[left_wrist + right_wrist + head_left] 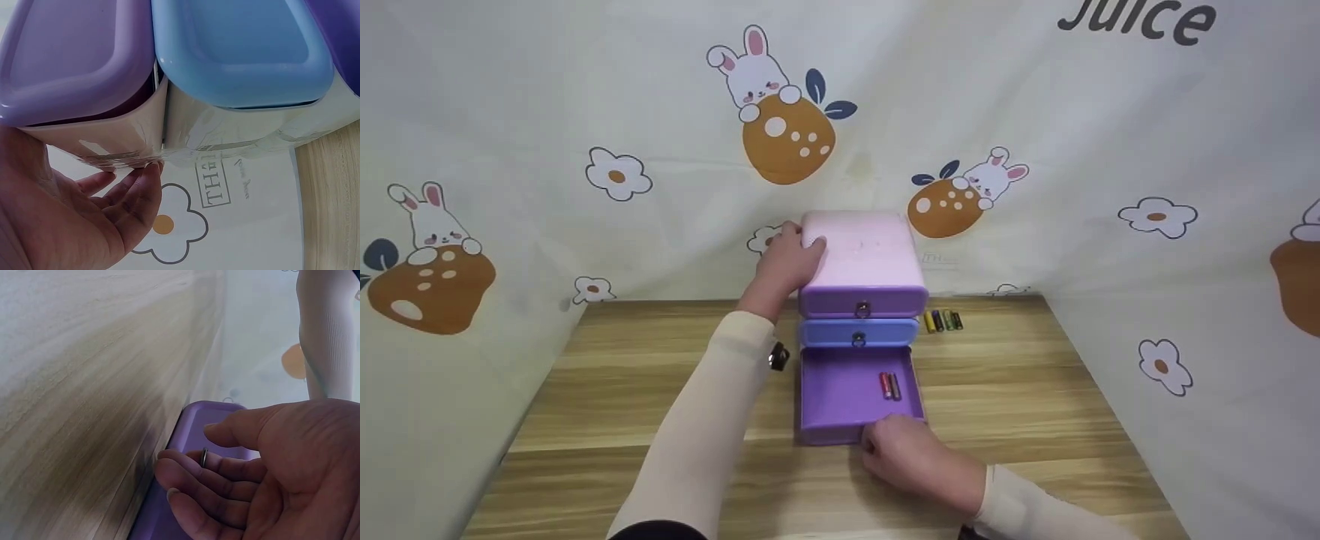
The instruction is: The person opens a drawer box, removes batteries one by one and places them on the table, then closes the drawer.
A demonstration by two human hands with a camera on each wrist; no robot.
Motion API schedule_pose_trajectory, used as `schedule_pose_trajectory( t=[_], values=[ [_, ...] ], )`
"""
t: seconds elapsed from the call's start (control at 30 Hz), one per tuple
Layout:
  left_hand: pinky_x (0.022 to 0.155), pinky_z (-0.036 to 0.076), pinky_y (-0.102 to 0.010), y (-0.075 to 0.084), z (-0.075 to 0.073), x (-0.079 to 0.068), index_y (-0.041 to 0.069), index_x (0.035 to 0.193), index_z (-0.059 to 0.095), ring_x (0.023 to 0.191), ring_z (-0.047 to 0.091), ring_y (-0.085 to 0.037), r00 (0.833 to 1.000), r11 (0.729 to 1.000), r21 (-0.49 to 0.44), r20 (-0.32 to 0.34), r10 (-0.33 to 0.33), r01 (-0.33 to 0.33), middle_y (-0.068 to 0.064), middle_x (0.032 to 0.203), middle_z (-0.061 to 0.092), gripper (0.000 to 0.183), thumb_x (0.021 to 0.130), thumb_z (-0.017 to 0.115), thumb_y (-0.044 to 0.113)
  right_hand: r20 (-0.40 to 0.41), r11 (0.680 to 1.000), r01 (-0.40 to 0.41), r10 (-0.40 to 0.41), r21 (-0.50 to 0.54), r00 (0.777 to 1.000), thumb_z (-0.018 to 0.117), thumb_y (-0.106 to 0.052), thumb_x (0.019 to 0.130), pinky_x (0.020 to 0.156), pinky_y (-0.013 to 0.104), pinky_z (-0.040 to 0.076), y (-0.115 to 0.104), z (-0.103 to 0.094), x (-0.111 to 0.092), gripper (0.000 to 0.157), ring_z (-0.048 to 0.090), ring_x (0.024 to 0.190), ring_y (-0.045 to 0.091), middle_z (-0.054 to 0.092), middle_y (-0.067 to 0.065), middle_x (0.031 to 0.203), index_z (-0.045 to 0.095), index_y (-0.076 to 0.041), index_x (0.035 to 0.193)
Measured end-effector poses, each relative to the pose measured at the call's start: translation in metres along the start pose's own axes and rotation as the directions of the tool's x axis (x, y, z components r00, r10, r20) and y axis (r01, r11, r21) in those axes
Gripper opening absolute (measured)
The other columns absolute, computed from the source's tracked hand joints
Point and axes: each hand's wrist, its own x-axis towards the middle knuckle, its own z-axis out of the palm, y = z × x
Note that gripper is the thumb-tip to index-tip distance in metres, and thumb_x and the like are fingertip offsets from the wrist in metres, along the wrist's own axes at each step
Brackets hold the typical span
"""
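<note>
A small drawer unit [859, 251] with a pink top stands at the back of the table. My left hand [789, 262] rests at its upper left edge, thumb on top; in the left wrist view the bent fingers [140, 191] touch its side. The purple top drawer [825, 304] and blue middle drawer [825, 334] are closed. The purple bottom drawer [836, 390] is pulled out, with a red battery [885, 385] and a dark battery [895, 386] inside. My right hand [907, 454] is at its front, fingers curled round the metal ring pull [203, 457].
Several batteries [943, 321] stand or lie in a row on the wooden table [1005, 420], right of the unit. A printed cloth [660, 97] with rabbits and flowers hangs behind and at both sides. A small black object [778, 356] shows by the left sleeve.
</note>
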Motion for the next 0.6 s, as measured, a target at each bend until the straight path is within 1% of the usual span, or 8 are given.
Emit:
schedule_pose_trajectory(
  t=[0.17, 0.33, 0.47, 0.6],
  values=[
    [0.117, 0.046, -0.056, -0.0012, 0.0, 0.0004, 0.001, 0.157, 0.044, 0.139, 0.058, -0.041, 1.0, 1.0, 0.0, 0.003, 0.004, -0.004, -0.023, 0.152, 0.058, 0.071, 0.11, 0.049, 0.054, 0.006, 1.0, 0.013, -0.013, 0.009, 1.0, 0.079, -0.014, 0.087, 0.048, 0.03, 0.042, -0.002, -0.0003, -0.0015, 0.024, 0.046, 0.05, 0.01, 0.058, -0.008, 0.057, 0.067, -0.019, 0.066],
    [0.116, 0.046, -0.055, -0.0019, 0.0006, 0.0011, 0.001, 0.155, 0.045, 0.138, 0.058, -0.041, 1.0, 1.0, 0.014, -0.003, 0.006, -0.006, -0.022, 0.15, 0.059, 0.071, 0.109, 0.049, 0.054, 0.024, 0.999, 0.008, -0.008, 0.031, 1.0, 0.079, -0.014, 0.088, 0.048, 0.031, 0.041, -0.0037, -0.0016, -0.0028, 0.027, 0.045, 0.05, 0.01, 0.057, -0.009, 0.057, 0.066, -0.019, 0.065],
    [0.115, 0.046, -0.056, -0.0013, 0.0003, 0.0, 0.0, 0.155, 0.046, 0.137, 0.059, -0.041, 1.0, 1.0, 0.006, -0.008, 0.015, -0.015, -0.023, 0.15, 0.059, 0.071, 0.109, 0.05, 0.054, 0.043, 0.999, -0.008, 0.006, 0.045, 0.999, 0.081, -0.016, 0.088, 0.049, 0.031, 0.043, -0.0053, -0.0031, -0.0039, 0.022, 0.047, 0.052, 0.01, 0.059, -0.009, 0.059, 0.07, -0.018, 0.068],
    [0.115, 0.046, -0.056, -0.001, 0.0, -0.0009, 0.0, 0.155, 0.045, 0.137, 0.059, -0.041, 1.0, 1.0, 0.002, -0.008, 0.018, -0.018, -0.023, 0.15, 0.059, 0.071, 0.109, 0.05, 0.054, 0.042, 0.999, -0.016, 0.014, 0.04, 0.999, 0.082, -0.016, 0.087, 0.05, 0.031, 0.044, -0.0064, -0.0039, -0.0052, 0.021, 0.047, 0.052, 0.01, 0.059, -0.009, 0.059, 0.07, -0.018, 0.069]
  ],
)
